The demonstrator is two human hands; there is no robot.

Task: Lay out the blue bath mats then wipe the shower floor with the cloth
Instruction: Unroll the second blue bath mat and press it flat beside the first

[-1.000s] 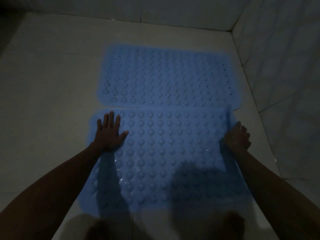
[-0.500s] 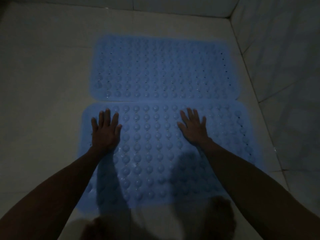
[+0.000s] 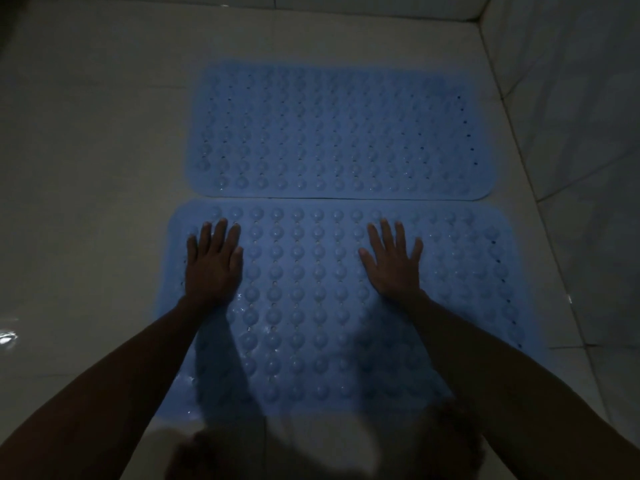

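Two blue bath mats with rows of round bumps lie flat on the pale tiled shower floor, long edges side by side. The far mat (image 3: 332,133) sits nearer the back wall. The near mat (image 3: 311,306) lies right in front of me. My left hand (image 3: 213,261) presses flat on the near mat's left part, fingers straight. My right hand (image 3: 394,265) presses flat right of the mat's middle, fingers spread. No cloth is in view.
The tiled wall (image 3: 571,116) rises close along the right of both mats, and the back wall runs across the top. Bare wet floor (image 3: 86,202) stretches to the left. My knees (image 3: 207,455) show dimly at the bottom edge.
My right hand let go of the near mat's raised right edge and moved left onto the mat, flat. That edge now lies down on the floor. My left hand stayed put.
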